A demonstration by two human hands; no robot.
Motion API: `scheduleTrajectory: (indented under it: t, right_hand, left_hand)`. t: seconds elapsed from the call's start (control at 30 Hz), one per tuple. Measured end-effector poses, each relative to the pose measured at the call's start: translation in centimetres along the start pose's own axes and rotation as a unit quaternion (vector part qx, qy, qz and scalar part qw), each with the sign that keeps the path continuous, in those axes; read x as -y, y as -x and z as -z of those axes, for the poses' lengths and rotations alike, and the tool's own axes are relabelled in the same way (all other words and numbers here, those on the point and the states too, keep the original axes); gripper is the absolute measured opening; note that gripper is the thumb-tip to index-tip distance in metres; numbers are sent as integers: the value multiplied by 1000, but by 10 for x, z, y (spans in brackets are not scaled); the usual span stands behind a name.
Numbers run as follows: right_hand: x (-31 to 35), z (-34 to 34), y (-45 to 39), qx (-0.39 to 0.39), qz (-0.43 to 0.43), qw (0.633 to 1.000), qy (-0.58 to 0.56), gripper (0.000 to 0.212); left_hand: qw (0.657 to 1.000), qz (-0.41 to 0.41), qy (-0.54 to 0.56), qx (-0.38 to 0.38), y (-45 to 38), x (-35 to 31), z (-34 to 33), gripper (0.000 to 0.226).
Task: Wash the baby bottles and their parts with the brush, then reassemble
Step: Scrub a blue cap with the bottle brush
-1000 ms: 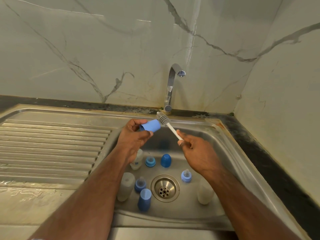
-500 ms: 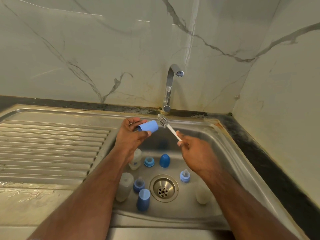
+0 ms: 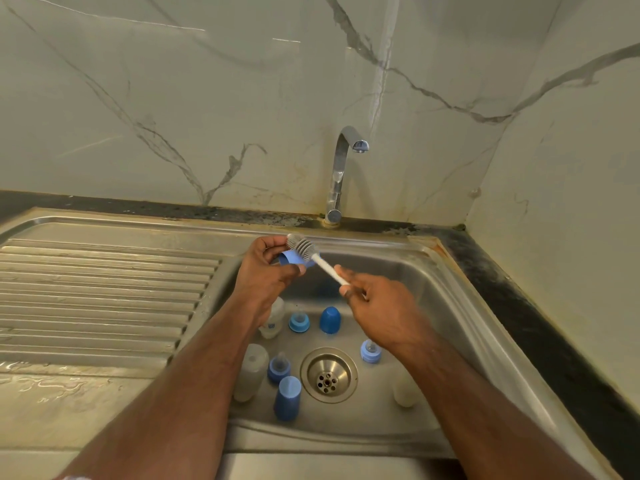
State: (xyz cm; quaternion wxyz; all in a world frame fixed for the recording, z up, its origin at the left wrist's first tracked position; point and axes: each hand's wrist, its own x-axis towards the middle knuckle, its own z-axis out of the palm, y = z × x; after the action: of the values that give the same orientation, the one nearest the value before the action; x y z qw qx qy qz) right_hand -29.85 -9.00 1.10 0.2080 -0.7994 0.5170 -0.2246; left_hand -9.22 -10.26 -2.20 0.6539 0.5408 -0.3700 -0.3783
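Observation:
My left hand (image 3: 268, 268) holds a light blue bottle cap (image 3: 292, 259) on its side over the back of the sink. My right hand (image 3: 377, 310) grips the white handle of the bottle brush (image 3: 304, 249), whose grey head lies across the top of the cap. In the basin stand three milky bottles (image 3: 252, 370) (image 3: 273, 318) (image 3: 403, 391), partly behind my arms. Three blue collars with teats (image 3: 299, 322) (image 3: 278, 368) (image 3: 370, 351) and two blue caps (image 3: 330, 320) (image 3: 287, 398) stand around the drain (image 3: 328, 375).
The steel sink (image 3: 450, 306) has a ribbed draining board (image 3: 104, 299) to the left, wet near the front. A chrome tap (image 3: 341, 168) rises at the back with no water running. Marble walls close the back and right; a dark counter strip (image 3: 519, 306) runs along the right.
The brush head has moved left from beyond the cap's right end onto the top of the cap. My left hand has held the cap throughout.

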Motion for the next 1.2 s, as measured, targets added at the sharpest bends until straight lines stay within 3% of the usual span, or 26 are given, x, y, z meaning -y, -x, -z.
scheduleTrajectory:
  t: [0.3,0.47,0.63,0.73,0.83,1.03,1.2]
  right_hand:
    - [-10,10,-1,-36,-14,997,-67,45]
    - [-8,8,1,-19,-4,997,-70,46]
    - [-1,-1,4,-4,-5,999,-48,44]
    - [4,-9,7,-2,23,1000,-2,43]
    - [-1,3,-3,-17,-19,999,28,43]
    - [7,-6,6,3,20,1000,3,42]
    - [-3,7,-2,-23,-25,999,3,43]
  left_hand:
    - [994,48,95,12,3,-5,0,24]
    - [998,32,26,40,7,-3,0,39]
    - [999,28,-46,-2,0,1,-2,46]
    - [999,28,-18,-9,-1,0,-1,40]
    - [999,38,-7,-14,-2,1,-1,43]
    - [1000,20,5,-13,-1,0,1,40]
    - [999,30,-5,-20,-1,0,1,46]
